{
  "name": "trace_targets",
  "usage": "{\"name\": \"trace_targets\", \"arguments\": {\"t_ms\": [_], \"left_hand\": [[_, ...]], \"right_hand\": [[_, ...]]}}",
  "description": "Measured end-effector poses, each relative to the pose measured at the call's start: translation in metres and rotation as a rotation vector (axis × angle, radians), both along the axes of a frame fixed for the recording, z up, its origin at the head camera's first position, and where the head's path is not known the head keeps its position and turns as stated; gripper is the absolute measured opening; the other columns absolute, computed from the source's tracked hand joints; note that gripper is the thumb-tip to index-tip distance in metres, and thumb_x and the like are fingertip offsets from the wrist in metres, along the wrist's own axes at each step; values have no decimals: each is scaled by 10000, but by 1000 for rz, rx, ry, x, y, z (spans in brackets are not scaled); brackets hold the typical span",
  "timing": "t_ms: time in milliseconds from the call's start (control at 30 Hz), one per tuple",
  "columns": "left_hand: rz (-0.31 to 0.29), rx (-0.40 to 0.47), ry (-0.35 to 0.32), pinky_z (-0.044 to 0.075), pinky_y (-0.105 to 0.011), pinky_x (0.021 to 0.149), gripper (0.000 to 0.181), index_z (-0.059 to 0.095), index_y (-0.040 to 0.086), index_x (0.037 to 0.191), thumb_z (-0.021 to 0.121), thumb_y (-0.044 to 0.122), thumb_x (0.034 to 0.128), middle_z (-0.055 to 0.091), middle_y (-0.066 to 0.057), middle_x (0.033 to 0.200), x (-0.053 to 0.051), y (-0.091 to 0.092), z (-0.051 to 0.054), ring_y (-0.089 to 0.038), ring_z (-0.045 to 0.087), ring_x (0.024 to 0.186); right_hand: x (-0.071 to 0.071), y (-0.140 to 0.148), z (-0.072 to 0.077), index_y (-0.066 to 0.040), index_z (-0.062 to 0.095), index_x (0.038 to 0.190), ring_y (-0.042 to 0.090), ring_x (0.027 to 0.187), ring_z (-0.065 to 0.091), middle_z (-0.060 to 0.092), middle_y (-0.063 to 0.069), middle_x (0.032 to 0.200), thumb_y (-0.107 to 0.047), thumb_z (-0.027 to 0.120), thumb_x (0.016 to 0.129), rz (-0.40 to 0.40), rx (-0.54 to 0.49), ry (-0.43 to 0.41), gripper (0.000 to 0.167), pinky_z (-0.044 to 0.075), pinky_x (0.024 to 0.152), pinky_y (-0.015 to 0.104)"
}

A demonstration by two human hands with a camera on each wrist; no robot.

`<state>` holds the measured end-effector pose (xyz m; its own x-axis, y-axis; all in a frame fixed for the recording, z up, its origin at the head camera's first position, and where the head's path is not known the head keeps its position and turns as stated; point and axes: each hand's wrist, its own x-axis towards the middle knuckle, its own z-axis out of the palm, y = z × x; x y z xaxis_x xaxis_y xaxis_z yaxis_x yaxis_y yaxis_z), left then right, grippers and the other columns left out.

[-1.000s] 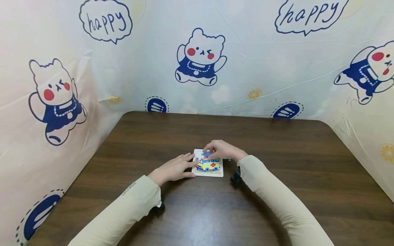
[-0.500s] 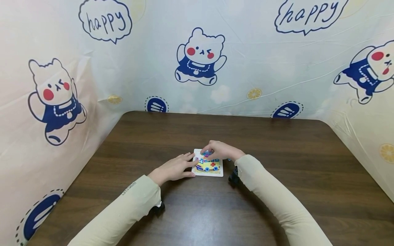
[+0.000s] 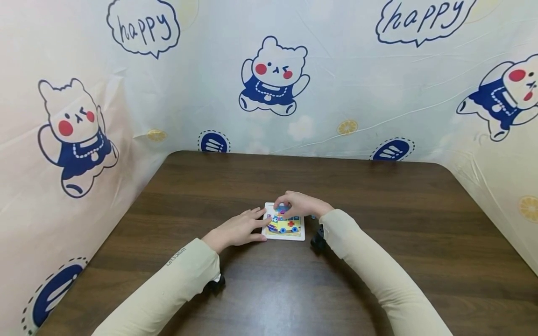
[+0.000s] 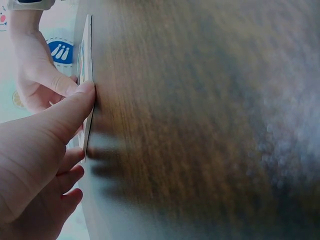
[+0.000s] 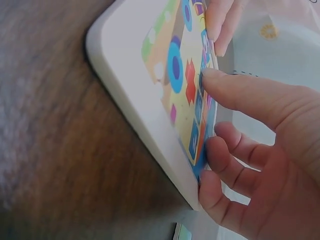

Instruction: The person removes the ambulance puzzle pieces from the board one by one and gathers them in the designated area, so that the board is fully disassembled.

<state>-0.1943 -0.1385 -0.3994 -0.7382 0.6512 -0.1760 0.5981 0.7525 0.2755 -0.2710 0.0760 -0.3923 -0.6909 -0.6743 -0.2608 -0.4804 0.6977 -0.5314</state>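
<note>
A white-framed picture board (image 3: 283, 240) with a yellow ambulance picture lies flat on the table. The left hand (image 3: 238, 228) rests on its left side with fingers spread; in the left wrist view the thumb of that left hand (image 4: 37, 150) lies against the board's edge (image 4: 89, 50). Over the board's upper part, the right hand (image 3: 303, 204) has thumb and fingers bent around a small blue puzzle piece (image 3: 282, 209). The right wrist view shows the right hand (image 5: 270, 145) with its thumb tip on the picture and its curled fingers at the board's far edge (image 5: 120, 65); its fingers partly hide the piece.
A small loose blue piece (image 3: 313, 217) lies on the brown table (image 3: 269, 289) just right of the board, partly under the right wrist. A piece (image 5: 182, 232) also shows at the right wrist view's bottom edge. Patterned cloth (image 3: 328, 93) hangs behind the table.
The right hand has shifted slightly left over the board's upper part, its thumb and fingers still around the piece. The left hand and board have stayed in place.
</note>
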Motion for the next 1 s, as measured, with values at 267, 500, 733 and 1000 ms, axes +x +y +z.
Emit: {"name": "trace_targets", "arguments": {"t_ms": [267, 500, 733, 1000], "left_hand": [[-21, 9, 10, 189, -461, 1064, 565, 411, 118, 1394, 543, 386, 915, 260, -168, 1464, 0, -1, -1, -342, 215, 1337], [-32, 9, 21, 203, -469, 1057, 571, 415, 97, 1390, 546, 383, 914, 272, -189, 1455, 1, -1, 0, -360, 230, 1329], [-1, -2, -3, 182, -442, 1070, 573, 413, 142, 1397, 558, 393, 903, 247, -148, 1474, -1, 0, -2, -326, 199, 1346], [-19, -4, 16, 194, -447, 1065, 565, 424, 118, 1389, 548, 389, 910, 274, -175, 1458, -1, 1, 0, -340, 221, 1336]], "right_hand": [[-1, 0, -2, -185, 606, 1073, 197, 933, 434, 446, 35, 1024, -170, 675, 852, -12, -54, -29, 233, 412, 796, 358], [-2, 2, -4, -161, 570, 1068, 198, 974, 472, 487, 34, 1047, -131, 682, 844, -11, -96, -13, 253, 426, 840, 379], [-2, 3, -2, -85, 531, 1029, 190, 876, 473, 511, 33, 954, -101, 696, 829, -63, -80, 30, 260, 431, 807, 319], [-3, 9, -2, -103, 536, 1005, 196, 810, 467, 518, 46, 900, -95, 700, 824, -37, -119, 25, 245, 420, 716, 317]]}}
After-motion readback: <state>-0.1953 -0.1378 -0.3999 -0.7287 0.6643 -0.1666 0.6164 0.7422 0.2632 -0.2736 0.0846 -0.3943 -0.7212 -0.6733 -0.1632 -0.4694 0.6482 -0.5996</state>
